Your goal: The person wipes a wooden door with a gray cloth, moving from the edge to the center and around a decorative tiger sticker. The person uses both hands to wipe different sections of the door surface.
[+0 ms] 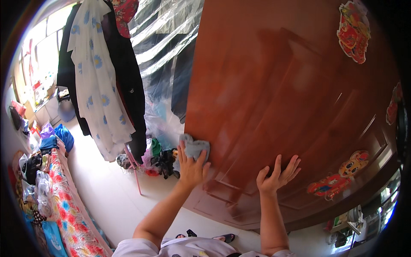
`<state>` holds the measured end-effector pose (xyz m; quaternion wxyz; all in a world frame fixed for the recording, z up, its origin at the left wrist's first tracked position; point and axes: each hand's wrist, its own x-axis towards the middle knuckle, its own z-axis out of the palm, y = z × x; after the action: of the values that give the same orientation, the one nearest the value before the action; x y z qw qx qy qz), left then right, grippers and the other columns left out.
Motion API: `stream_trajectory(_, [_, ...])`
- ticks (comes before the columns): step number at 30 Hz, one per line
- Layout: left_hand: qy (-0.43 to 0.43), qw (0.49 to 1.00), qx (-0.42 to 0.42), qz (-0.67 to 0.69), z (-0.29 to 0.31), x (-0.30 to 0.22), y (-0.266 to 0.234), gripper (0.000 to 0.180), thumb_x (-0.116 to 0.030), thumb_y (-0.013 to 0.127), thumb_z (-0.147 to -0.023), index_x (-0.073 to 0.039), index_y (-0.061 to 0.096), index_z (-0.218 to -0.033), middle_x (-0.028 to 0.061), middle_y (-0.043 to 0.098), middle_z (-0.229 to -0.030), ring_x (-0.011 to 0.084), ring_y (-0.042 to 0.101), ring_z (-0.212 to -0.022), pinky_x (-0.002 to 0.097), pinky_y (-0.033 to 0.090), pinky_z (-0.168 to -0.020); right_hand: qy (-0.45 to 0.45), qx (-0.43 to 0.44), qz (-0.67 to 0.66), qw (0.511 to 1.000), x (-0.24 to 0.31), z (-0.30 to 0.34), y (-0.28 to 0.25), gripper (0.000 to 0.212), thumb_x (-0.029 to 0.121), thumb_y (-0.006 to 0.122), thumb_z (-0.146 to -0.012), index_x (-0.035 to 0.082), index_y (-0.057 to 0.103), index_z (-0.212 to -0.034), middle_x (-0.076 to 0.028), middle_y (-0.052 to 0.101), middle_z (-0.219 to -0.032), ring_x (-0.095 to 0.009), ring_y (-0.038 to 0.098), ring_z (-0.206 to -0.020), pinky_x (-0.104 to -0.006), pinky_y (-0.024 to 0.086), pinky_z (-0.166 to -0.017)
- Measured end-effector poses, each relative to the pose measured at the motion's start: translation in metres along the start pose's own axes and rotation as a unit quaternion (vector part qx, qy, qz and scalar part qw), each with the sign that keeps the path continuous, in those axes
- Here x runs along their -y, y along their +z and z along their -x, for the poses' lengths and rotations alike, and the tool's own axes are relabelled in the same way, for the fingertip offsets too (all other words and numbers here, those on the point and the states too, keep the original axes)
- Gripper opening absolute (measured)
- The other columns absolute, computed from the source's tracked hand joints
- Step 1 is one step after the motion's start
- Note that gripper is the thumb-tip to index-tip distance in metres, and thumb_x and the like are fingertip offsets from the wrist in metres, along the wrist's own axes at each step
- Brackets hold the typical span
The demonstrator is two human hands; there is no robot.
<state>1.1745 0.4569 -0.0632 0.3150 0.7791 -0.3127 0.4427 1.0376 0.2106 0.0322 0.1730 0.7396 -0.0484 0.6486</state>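
A reddish-brown wooden door (248, 94) fills the middle and right of the view. Near its left edge, my left hand (191, 170) presses a grey cloth (195, 148) against the panel, fingers laid over the cloth. Farther right, my right hand (277, 176) rests on or just off the door with its fingers spread, holding nothing. Beside that hand, a colourful cartoon animal sticker (342, 175) is on the door.
Left of the door hang a white daisy-print garment (95, 81), a dark coat (128, 85) and clothes under clear plastic (165, 55). Bags (160, 160) lie below on the pale floor (107, 184). A bed with a floral cover (70, 210) lines the left side.
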Motion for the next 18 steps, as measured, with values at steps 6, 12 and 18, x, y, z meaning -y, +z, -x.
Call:
stream_trajectory(6, [0.067,0.991,-0.110,0.019,-0.156,-0.007,-0.055,0.050,-0.040,0.058,-0.096,-0.018,0.061,-0.141,0.0328,0.034,-0.155,0.0598,0.028,-0.144,0.0651,0.027,-0.115,-0.006,0.000,0.006,1.000,0.000,-0.003,-0.003,0.049,0.028,0.043,-0.100,0.007,0.057,-0.142,-0.031,0.034,-0.159,-0.046,0.030,-0.150,-0.0585,0.015,-0.124])
stream_trajectory(12, [0.138,0.965,-0.224,-0.022,-0.289,-0.032,-0.098,0.051,-0.039,0.052,-0.101,-0.022,0.055,-0.149,0.0311,0.044,-0.145,0.0566,0.037,-0.138,0.0578,0.033,-0.113,-0.004,0.004,0.004,1.000,0.002,-0.002,-0.002,0.049,0.029,0.042,-0.101,0.007,0.056,-0.143,-0.031,0.034,-0.159,-0.047,0.030,-0.150,-0.0579,0.015,-0.124])
stream_trajectory(18, [0.176,0.953,-0.244,-0.035,-0.337,-0.081,-0.125,0.053,-0.035,0.055,-0.100,-0.022,0.050,-0.151,0.0339,0.046,-0.143,0.0535,0.037,-0.140,0.0638,0.030,-0.112,0.007,0.008,0.001,1.000,-0.002,0.001,-0.004,0.046,0.028,0.048,-0.097,0.008,0.062,-0.136,-0.033,0.036,-0.157,-0.048,0.031,-0.149,-0.0605,0.014,-0.123])
